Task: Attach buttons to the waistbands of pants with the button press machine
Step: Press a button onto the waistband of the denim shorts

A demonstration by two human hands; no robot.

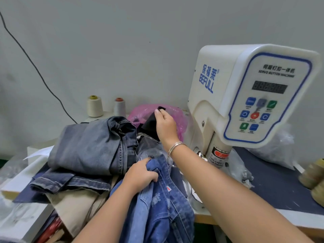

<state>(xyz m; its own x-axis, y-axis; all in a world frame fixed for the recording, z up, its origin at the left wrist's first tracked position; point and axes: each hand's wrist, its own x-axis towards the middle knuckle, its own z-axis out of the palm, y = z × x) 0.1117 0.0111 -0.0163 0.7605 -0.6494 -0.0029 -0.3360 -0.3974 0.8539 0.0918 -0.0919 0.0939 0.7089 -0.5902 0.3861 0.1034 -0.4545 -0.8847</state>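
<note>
Blue jeans bunched at the table's front edge, left of the button press machine.
Left hand clenches their denim; right hand pinches black fabric over the pink bag, behind the folded jeans pile.

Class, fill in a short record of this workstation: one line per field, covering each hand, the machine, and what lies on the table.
left hand: grips blue jeans
right hand: pinches black cloth
machine: white button press, right of the hands
pile: folded grey denim, left
behind: two thread cones, pink bag
</note>
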